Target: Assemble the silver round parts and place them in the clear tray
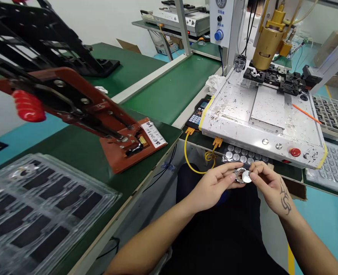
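Green desk [77, 148] to my left, white benchtop machine [232, 109] in front of me.
On the desk a red-brown lever press [80, 95] stands beyond a clear compartmented tray [107, 196]. Over my lap [223, 236], just short of the machine, my left fingers [228, 181] pinch a shiny metal ring [238, 170] by its left side, and my right fingers [256, 180] pinch a flat silver disc [246, 177], which overlaps the ring's right edge as I look down; whether the two touch, I can't tell.

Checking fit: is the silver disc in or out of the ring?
Out: the silver disc overlaps the ring off-centre, leaving its opening partly visible.
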`<move>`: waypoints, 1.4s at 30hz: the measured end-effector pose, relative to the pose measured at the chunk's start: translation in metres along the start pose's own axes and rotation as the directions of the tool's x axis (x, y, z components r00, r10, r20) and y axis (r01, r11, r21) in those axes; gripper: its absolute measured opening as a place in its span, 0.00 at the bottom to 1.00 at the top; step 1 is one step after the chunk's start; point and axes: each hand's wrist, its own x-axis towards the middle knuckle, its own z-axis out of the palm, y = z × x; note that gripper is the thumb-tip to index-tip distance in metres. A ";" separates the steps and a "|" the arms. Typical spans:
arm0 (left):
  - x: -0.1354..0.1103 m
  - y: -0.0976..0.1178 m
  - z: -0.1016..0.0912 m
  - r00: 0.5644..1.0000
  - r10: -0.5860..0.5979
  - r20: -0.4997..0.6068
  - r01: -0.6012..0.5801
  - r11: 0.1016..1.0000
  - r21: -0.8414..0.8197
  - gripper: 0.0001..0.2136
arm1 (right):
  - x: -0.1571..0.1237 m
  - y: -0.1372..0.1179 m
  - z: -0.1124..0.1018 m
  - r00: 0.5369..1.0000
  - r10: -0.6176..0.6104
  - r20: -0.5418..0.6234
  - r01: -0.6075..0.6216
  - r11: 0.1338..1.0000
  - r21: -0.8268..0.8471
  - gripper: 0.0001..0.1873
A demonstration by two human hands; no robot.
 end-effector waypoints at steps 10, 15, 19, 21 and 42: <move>-0.002 -0.002 0.003 0.999 0.038 0.011 -0.039 0.999 0.027 0.23 | 0.000 0.003 0.014 0.997 -0.075 0.002 0.075 0.996 -0.049 0.14; -0.004 -0.003 0.003 0.999 0.052 0.016 -0.053 0.996 0.065 0.22 | -0.001 0.004 0.012 0.998 -0.066 0.007 0.066 0.997 -0.032 0.13; -0.004 -0.004 0.004 0.997 0.072 0.022 -0.074 0.992 0.103 0.21 | -0.002 0.005 0.013 0.997 -0.073 -0.002 0.073 0.997 -0.037 0.13; -0.004 -0.005 0.005 0.997 0.080 0.022 -0.083 0.989 0.122 0.21 | -0.003 0.005 0.014 0.997 -0.073 -0.008 0.072 0.996 -0.047 0.14; -0.004 -0.014 -0.002 0.958 0.281 0.050 -0.254 0.760 0.598 0.22 | 0.004 0.018 0.016 0.960 -0.280 0.026 0.271 0.897 -0.349 0.06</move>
